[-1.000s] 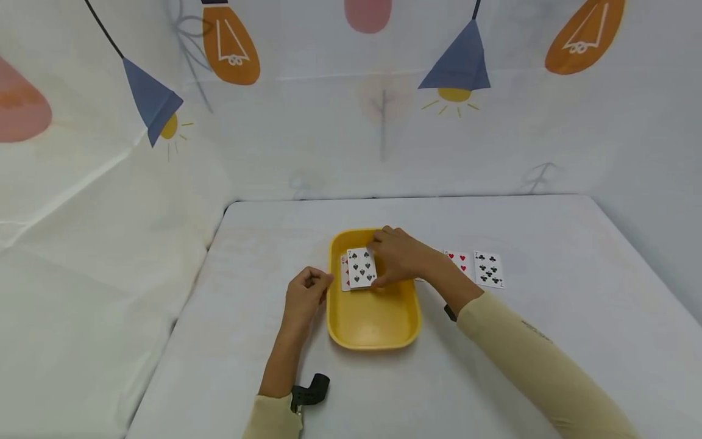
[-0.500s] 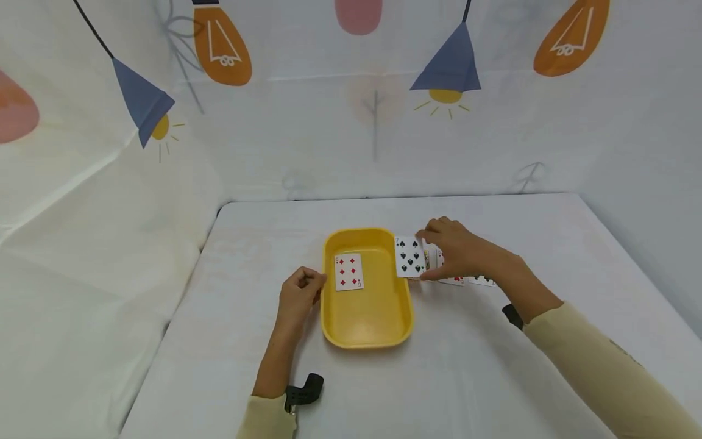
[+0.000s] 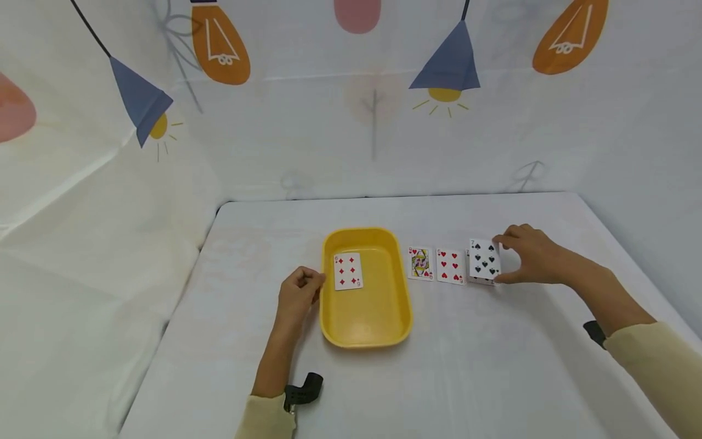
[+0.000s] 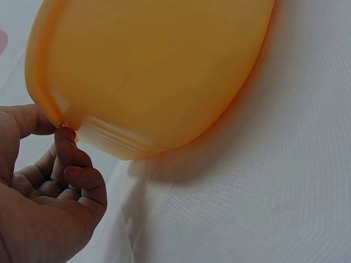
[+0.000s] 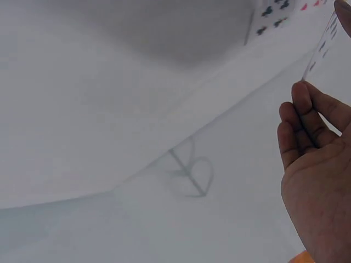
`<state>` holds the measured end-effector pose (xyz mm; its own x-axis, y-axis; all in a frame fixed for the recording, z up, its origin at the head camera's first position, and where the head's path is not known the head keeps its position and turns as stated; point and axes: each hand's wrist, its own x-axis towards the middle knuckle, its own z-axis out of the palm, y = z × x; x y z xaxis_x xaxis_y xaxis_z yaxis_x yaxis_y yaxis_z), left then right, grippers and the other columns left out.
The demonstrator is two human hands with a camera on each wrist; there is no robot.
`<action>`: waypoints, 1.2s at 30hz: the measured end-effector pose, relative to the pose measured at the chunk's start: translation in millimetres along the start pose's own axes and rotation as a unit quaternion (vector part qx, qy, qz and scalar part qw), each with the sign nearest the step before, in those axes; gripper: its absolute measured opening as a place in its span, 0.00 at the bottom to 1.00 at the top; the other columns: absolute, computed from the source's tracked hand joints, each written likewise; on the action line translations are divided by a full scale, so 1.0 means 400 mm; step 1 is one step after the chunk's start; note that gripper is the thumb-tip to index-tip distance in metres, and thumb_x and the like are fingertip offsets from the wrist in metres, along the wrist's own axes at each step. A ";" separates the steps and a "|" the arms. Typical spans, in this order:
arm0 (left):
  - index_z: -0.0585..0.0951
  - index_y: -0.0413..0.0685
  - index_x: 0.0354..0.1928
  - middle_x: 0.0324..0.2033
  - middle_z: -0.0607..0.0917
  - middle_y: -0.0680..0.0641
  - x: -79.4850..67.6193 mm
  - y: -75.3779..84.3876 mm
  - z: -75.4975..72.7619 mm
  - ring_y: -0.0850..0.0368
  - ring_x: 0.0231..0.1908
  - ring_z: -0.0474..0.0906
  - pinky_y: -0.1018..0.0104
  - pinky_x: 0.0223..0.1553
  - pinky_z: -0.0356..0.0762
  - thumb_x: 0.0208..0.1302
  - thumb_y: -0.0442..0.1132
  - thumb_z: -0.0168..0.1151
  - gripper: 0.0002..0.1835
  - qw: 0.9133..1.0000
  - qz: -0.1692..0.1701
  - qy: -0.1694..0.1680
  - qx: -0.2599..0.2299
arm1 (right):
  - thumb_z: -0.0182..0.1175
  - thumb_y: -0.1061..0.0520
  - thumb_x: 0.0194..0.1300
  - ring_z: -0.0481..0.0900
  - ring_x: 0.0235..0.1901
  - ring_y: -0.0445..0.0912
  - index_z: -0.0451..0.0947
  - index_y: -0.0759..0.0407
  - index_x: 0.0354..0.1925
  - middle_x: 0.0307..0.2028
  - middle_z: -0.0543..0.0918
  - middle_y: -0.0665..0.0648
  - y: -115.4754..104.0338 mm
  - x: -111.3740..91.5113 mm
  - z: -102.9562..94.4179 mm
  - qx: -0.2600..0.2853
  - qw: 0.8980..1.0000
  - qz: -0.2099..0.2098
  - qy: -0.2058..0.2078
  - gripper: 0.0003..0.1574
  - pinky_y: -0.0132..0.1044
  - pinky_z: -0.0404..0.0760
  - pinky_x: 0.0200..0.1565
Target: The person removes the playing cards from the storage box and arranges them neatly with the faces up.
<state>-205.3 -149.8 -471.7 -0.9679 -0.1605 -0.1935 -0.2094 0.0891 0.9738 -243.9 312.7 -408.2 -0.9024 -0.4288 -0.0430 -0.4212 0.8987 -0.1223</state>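
Note:
My right hand pinches the seven of spades by its top and bottom edges, between fingers and thumb. In the head view this card overlaps a clubs card, which is mostly hidden beneath it. The right wrist view shows the held card nearly edge-on, raised off the table. My left hand pinches the left rim of the yellow tray; the left wrist view has thumb and index finger at the tray's edge. Face up inside the tray lies the six of diamonds.
Right of the tray, a queen and the six of hearts lie face up in a row with the clubs card. A white cloth covers the table, and a printed white curtain stands behind it.
My right hand has carried the seven of spades out of the tray and rightward over the clubs card, uncovering the six of diamonds. My left hand stays at the rim.

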 end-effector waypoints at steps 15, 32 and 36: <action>0.79 0.42 0.39 0.29 0.79 0.46 -0.002 0.000 -0.006 0.54 0.31 0.73 0.66 0.35 0.75 0.66 0.42 0.65 0.09 1.000 0.001 -0.002 -0.005 | 0.81 0.38 0.39 0.73 0.41 0.57 0.77 0.71 0.54 0.43 0.77 0.63 0.118 -0.064 0.041 0.006 0.998 0.045 -0.040 0.53 0.52 0.77 0.39; 0.80 0.42 0.39 0.29 0.78 0.46 -0.001 0.005 0.000 0.53 0.30 0.73 0.65 0.34 0.74 0.66 0.41 0.66 0.09 1.000 0.003 -0.001 -0.008 | 0.78 0.40 0.50 0.72 0.48 0.60 0.72 0.72 0.61 0.47 0.77 0.63 0.047 -0.016 0.007 0.032 0.998 0.041 -0.020 0.53 0.57 0.76 0.45; 0.80 0.43 0.39 0.28 0.78 0.46 -0.001 0.003 0.003 0.53 0.30 0.72 0.64 0.35 0.74 0.65 0.42 0.66 0.09 1.000 0.000 -0.002 -0.009 | 0.76 0.42 0.53 0.71 0.49 0.57 0.74 0.68 0.62 0.49 0.76 0.61 -0.024 0.019 -0.014 0.051 0.999 0.008 -0.003 0.47 0.55 0.75 0.47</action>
<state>-205.4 -148.3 -470.8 -0.9685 -0.1561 -0.1939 -0.2070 0.0722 0.9757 -247.1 301.5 -401.8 -0.9083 -0.4149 -0.0526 -0.3944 0.8916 -0.2223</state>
